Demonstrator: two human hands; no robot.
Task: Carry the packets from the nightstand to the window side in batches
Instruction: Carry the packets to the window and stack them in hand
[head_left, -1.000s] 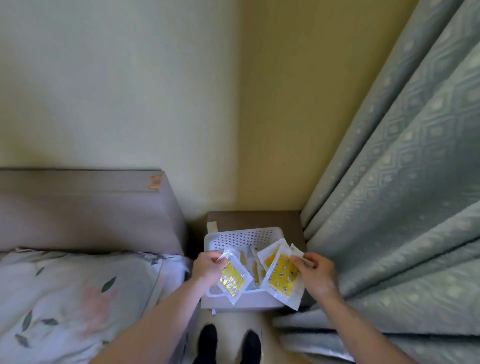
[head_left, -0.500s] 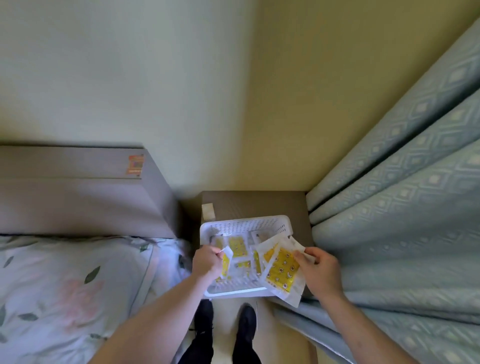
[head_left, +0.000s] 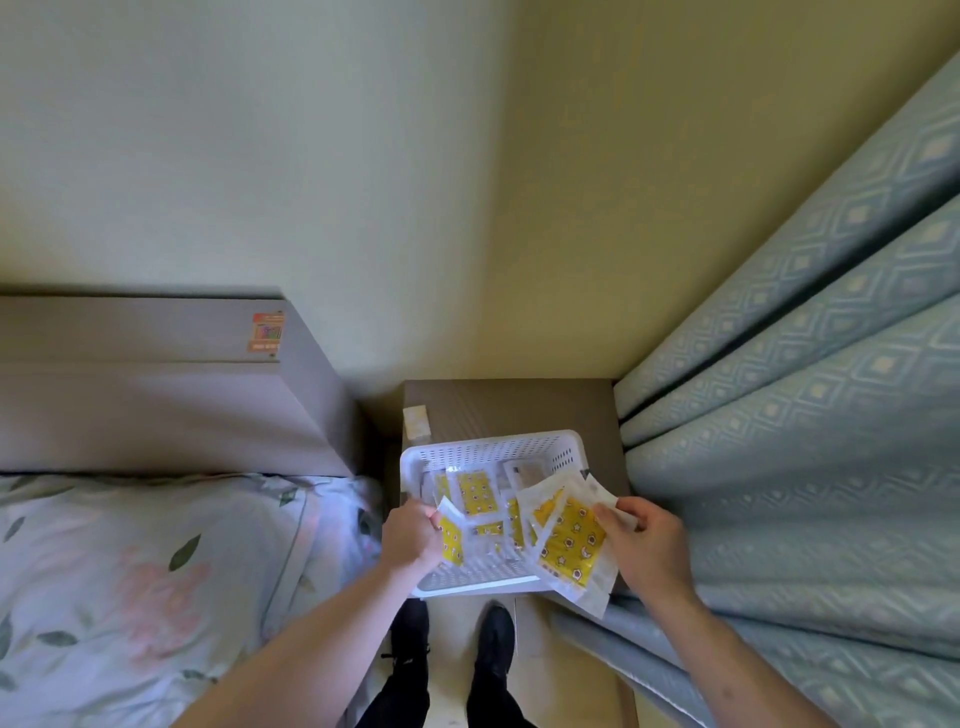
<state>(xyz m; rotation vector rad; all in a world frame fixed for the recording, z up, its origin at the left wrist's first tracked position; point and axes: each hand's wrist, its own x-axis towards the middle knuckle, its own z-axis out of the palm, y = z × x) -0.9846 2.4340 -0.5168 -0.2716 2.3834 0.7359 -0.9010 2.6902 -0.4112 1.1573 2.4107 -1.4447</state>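
Both of your hands are full of packets over the basket

Your left hand pinches one yellow packet; your right hand grips a fanned batch. More packets lie in the white basket between and just beyond your hands, on the surface. Since a second ago the left packet's dropped lower into the basket.

Packets in basket on nightstand

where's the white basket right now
The white basket sits on the brown nightstand, low centre of the head view, between the bed and curtain.
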